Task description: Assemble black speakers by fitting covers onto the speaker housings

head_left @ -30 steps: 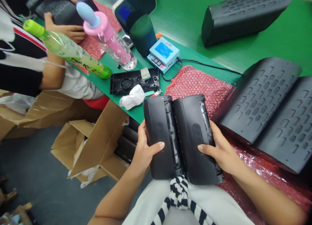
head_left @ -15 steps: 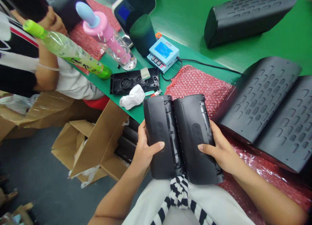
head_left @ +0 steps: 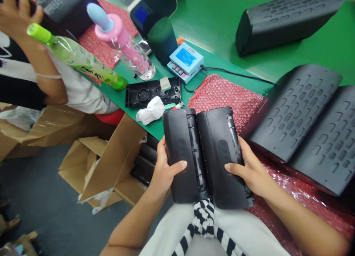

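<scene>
Two black plastic speaker housings are held side by side just above my lap, their long inner edges close together. My left hand [head_left: 168,163] is closed around the left speaker housing [head_left: 180,148], thumb lying across its face. Around the outer edge of the right speaker housing [head_left: 220,156] my right hand [head_left: 244,167] is closed, its thumb on the front too. Clips and slots show along the side of each housing. Beyond them lie a white cloth-like bundle [head_left: 151,111] and an open black panel with round parts [head_left: 152,92].
A blue tester [head_left: 186,60] with a cable stands on the green table beside red bubble wrap [head_left: 222,97]. More black speakers [head_left: 299,111] lie at right. A green bottle [head_left: 80,58] and a pink-lidded bottle [head_left: 124,45] stand left, near a co-worker's arm [head_left: 47,71]. Cardboard boxes [head_left: 111,167] sit below.
My hands and both housings stay practically still. At the left, the co-worker's hand has moved up and left, along with the dark object it holds.
</scene>
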A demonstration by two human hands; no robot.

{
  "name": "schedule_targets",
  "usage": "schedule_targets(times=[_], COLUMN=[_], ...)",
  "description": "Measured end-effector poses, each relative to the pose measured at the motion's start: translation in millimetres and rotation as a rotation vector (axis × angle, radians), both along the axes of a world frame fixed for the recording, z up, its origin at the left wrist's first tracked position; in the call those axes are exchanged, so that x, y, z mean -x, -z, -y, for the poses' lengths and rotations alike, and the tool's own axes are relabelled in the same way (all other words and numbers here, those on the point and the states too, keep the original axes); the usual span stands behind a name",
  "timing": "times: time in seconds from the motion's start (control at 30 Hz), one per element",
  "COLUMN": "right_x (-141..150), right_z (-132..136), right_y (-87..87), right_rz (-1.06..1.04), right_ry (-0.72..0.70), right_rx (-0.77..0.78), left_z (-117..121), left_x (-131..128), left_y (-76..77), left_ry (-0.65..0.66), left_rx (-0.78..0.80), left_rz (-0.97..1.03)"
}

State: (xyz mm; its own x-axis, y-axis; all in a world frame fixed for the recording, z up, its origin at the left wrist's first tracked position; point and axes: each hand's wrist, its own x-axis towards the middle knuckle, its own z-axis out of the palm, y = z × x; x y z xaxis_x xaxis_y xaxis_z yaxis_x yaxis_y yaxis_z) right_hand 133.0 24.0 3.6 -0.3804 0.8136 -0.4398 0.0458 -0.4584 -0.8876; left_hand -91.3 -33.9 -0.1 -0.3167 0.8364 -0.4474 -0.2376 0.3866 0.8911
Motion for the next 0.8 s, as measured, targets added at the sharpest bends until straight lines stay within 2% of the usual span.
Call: schedule_targets(times=[0.3, 0.63, 0.8], right_x=[2.1, 3.2, 3.2], right_z=[0.3, -3.3, -6.7], right_y=[-1.3, 3.1, 8.1], right_rz=[-0.019, -0.046, 0.005], right_ry=[0.023, 0.036, 0.007], right_rx=[0.047, 0.005, -0.065], left_z=[0.4, -1.5, -3.7], left_x=[1.2, 1.8, 1.0], left_y=[1.8, 3.6, 3.6], left_ry=[0.01, 0.019, 0.004], left_rx=[-0.003, -0.021, -0.023], left_rz=[-0.049, -0.043, -0.004])
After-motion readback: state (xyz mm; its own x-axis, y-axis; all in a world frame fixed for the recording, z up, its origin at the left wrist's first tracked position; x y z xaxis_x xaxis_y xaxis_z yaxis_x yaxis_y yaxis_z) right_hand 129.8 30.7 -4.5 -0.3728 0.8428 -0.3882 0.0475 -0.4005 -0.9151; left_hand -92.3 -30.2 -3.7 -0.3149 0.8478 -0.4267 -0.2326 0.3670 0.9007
